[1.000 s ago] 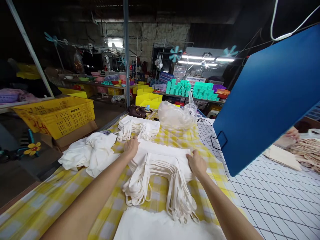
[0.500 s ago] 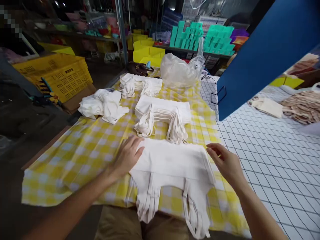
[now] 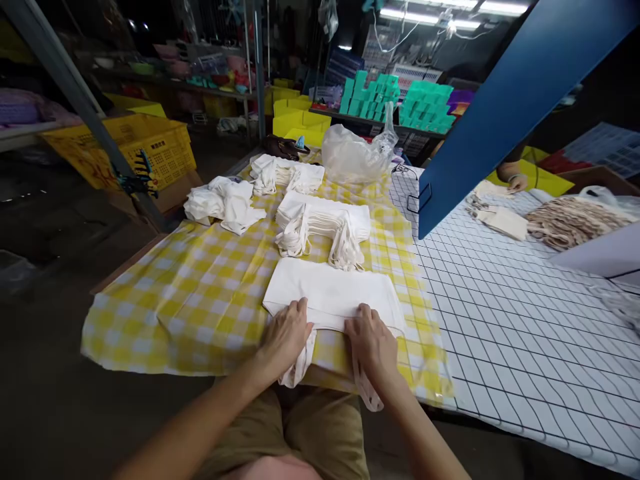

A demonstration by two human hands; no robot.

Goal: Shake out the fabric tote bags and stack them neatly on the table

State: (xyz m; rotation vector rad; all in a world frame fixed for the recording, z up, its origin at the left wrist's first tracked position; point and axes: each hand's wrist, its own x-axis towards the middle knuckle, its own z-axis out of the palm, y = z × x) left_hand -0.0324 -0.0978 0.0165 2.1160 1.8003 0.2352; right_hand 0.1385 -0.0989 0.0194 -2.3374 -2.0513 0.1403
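Note:
A white strappy top (image 3: 333,287), like a camisole, lies flat in front of me on the yellow checked cloth. My left hand (image 3: 289,335) is closed on its near edge, left of the middle, fingers bent over the fabric. Further right along that edge, my right hand (image 3: 374,343) grips with curled fingers. White straps hang towards me below both hands, partly covered by them. Just beyond the top sits a neat stack of folded white tops (image 3: 325,217), its straps bunched in two bundles.
Behind are another white stack (image 3: 287,173), a crumpled white heap (image 3: 223,202) and a clear plastic bag (image 3: 355,155). A blue panel (image 3: 500,120) rises at the right. Beyond it, another person's hand (image 3: 519,182) is near beige fabric pieces (image 3: 575,215). A yellow crate (image 3: 165,150) stands left.
Both hands have moved from the top's outer sides inward to its near edge and now grip it. The body part shows shorter, with less strap visible. The camera view has shifted.

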